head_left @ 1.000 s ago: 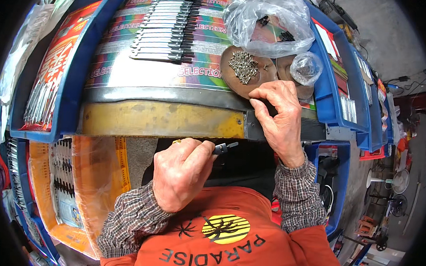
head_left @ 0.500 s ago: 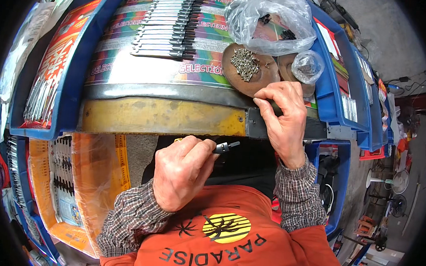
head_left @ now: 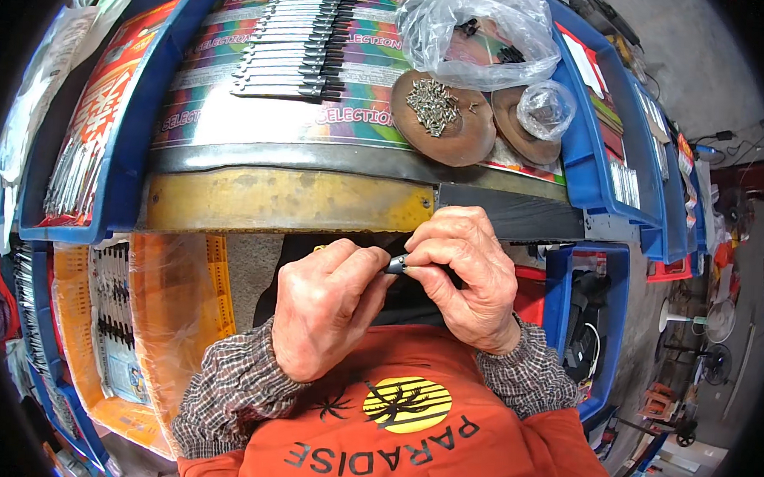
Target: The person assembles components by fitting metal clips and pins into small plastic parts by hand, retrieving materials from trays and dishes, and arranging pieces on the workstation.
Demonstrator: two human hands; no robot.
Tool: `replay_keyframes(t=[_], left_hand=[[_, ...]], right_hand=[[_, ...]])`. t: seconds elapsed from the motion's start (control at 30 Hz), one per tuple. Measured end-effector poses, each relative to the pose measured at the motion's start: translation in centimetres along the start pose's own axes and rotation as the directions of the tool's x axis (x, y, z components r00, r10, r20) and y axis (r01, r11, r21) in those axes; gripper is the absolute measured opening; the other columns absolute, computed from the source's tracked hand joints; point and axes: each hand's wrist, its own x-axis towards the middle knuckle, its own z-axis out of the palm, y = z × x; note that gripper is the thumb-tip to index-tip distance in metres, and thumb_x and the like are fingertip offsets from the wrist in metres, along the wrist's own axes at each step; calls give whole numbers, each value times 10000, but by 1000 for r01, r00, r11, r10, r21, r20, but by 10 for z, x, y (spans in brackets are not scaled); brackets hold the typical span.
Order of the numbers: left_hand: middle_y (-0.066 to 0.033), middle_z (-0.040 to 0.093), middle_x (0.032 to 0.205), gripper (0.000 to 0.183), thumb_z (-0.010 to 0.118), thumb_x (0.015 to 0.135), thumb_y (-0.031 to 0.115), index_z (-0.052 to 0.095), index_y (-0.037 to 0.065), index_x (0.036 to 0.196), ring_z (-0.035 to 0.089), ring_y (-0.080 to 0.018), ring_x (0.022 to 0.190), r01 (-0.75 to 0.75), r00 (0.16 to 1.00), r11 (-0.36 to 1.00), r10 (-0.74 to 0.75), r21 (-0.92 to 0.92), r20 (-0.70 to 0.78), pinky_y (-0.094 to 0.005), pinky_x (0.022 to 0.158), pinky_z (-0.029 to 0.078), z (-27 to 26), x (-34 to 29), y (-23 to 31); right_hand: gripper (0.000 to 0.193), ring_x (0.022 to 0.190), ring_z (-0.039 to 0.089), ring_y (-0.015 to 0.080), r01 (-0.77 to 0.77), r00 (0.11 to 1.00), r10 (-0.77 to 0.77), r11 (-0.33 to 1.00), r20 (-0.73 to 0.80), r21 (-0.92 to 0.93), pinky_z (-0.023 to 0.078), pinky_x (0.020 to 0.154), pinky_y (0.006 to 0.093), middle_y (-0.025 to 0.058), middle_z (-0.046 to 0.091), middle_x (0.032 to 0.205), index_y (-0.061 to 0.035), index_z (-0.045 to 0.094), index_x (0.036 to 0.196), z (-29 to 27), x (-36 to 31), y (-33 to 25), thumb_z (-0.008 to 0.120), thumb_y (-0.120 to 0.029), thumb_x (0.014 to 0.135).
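My left hand [head_left: 323, 308] is closed around a black cylindrical part [head_left: 395, 265], whose end sticks out past the thumb and forefinger. Thumb and fingertips of my right hand [head_left: 470, 276] are pinched together right at that end; whatever lies between them is too small or hidden to tell. Both hands are in front of the table edge, above my lap. Beyond them, a round brown dish [head_left: 476, 144] holds a pile of small silver screw-like pieces [head_left: 433, 107]. A row of silver rods with black collars [head_left: 289, 64] lies on the table further left.
A clear plastic bag [head_left: 485, 30] with black parts lies behind the dishes. A second brown dish [head_left: 531, 147] carries a crumpled clear bag [head_left: 545, 111]. Blue bins flank the table, the left one [head_left: 116, 167] holding silver rods. An orange plastic-lined crate [head_left: 170, 314] stands below left.
My right hand has come from beside the screw dish, down and left, to the end of the black part. My left hand has stayed almost in place, still holding it.
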Motion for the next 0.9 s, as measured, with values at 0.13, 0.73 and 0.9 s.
replay_keyframes(t=[0.13, 0.73, 0.9], left_hand=[[-94, 530, 697, 247, 717, 689, -19, 595, 38, 896, 560, -276, 588, -23, 1000, 999, 23, 32, -11, -372, 515, 450, 1, -1, 1], [-89, 569, 721, 247, 714, 680, -19, 615, 24, 901, 580, -260, 613, -83, 994, 987, 92, 141, -62, -354, 538, 472, 10, -4, 0], [-105, 600, 743, 264, 715, 668, -48, 618, 14, 905, 596, -269, 629, -72, 995, 986, 82, 152, -59, -354, 556, 476, 11, -4, 0]], right_hand=[[175, 850, 584, 267, -16, 1000, 16, 1000, -3, 11, 472, 781, 375, 72, 630, 885, -39, 633, 847, 1, -3, 0, 739, -19, 709], [284, 876, 639, 273, 347, 930, -364, 829, 48, -438, 568, 689, 343, 130, 648, 947, 24, 676, 913, 9, -21, 5, 669, -67, 644], [307, 888, 663, 306, 300, 953, -294, 870, 76, -392, 575, 728, 358, 143, 661, 977, 22, 645, 966, 7, -22, 1, 732, 25, 671]])
